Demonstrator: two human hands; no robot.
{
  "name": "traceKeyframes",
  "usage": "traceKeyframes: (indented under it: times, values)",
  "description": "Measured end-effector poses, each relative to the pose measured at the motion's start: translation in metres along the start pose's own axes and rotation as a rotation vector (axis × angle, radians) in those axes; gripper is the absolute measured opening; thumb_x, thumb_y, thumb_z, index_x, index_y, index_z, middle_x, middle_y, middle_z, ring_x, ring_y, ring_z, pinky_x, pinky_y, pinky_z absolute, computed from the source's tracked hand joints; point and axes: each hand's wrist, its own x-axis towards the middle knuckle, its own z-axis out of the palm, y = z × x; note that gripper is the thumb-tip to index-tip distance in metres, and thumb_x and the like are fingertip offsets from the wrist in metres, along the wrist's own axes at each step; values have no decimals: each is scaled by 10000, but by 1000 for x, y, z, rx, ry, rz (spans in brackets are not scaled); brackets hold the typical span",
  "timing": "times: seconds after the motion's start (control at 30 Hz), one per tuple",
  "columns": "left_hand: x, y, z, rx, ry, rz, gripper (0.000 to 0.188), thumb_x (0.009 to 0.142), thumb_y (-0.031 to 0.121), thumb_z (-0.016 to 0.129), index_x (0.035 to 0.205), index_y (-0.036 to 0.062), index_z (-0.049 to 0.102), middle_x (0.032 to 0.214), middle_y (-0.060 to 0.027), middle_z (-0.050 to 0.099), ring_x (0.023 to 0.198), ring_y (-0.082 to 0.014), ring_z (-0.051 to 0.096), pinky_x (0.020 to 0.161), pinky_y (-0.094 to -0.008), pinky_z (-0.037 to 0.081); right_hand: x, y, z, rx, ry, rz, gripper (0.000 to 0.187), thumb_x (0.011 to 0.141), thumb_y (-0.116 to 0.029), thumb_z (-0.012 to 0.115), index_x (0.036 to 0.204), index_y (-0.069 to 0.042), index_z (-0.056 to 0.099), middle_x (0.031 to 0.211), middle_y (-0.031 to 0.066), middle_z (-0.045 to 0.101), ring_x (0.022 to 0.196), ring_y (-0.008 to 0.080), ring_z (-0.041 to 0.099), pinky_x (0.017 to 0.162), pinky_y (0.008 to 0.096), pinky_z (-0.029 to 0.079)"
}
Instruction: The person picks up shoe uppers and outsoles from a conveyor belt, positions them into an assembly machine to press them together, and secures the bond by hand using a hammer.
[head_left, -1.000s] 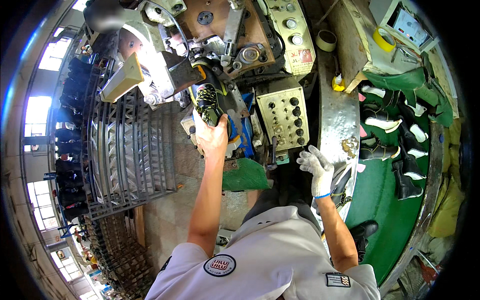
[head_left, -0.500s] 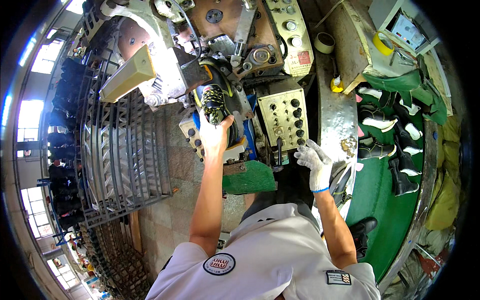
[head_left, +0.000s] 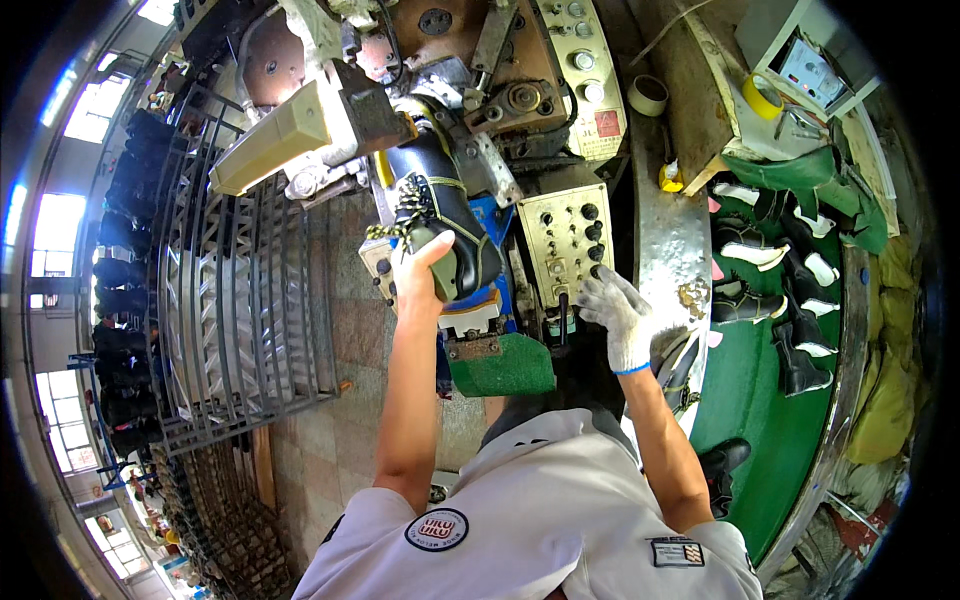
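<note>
Fingers of our bare left hand (head_left: 418, 268) were wrapped round the heel end of the black boot (head_left: 440, 215), holding it on the machine head (head_left: 470, 90) above the blue block. Our gloved right hand (head_left: 620, 312) had fingers loosely spread, tips touching the lower edge of the beige button panel (head_left: 567, 240), gripping nothing. Beyond: metal rack (head_left: 240, 300) to the left, more black boots (head_left: 790, 270) on the green table (head_left: 740, 400) to the right. Risk as we judged it: a button pressed with the left hand that close to the clamps could pinch fingers; a loose hold could let the boot sit crooked.
</note>
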Motion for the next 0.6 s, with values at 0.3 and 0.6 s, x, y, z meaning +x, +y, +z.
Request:
traceKeyframes:
  times: [0.3, 0.6]
  values:
    - [-126, -48, 52, -791, -734, -479, 992, 827, 624, 736, 1570, 60, 399, 1439, -262, 567, 1250, -398, 631, 1007, -535, 566, 14, -41, 102, 674, -425, 226, 942, 931, -709, 573, 1562, -33, 396, 1421, 213, 595, 1143, 324, 684, 976, 445, 571]
    - [-112, -34, 79, 314, -496, 4, 613, 998, 387, 651, 1377, -89, 588, 1298, -187, 695, 1181, -257, 670, 1005, -377, 513, -38, -73, 6, 408, -172, -60, 755, 839, -239, 767, 1485, 32, 483, 1244, 161, 699, 1047, 259, 728, 914, 366, 602]
